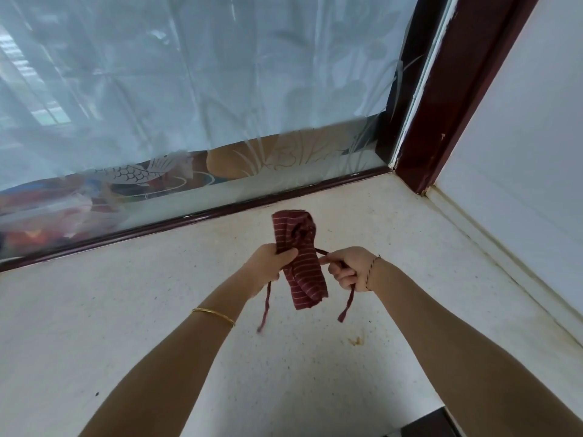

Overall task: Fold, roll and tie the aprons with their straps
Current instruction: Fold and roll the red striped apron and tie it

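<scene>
A dark red apron (304,272) with thin pale stripes is rolled into a tight bundle and held up above the white counter (157,310). My left hand (268,263) grips the bundle near its middle, and one strap end (265,310) hangs below that hand. My right hand (347,266) pinches the other strap (348,302) just to the right of the roll; its loose end dangles under my fist. The strap runs from the roll's middle to my right fingers.
A frosted window with a dark red frame (189,216) runs along the counter's far edge. A white wall (520,152) closes the right side. A small brown stain (356,340) marks the counter. The counter's near edge (441,414) shows at the bottom right.
</scene>
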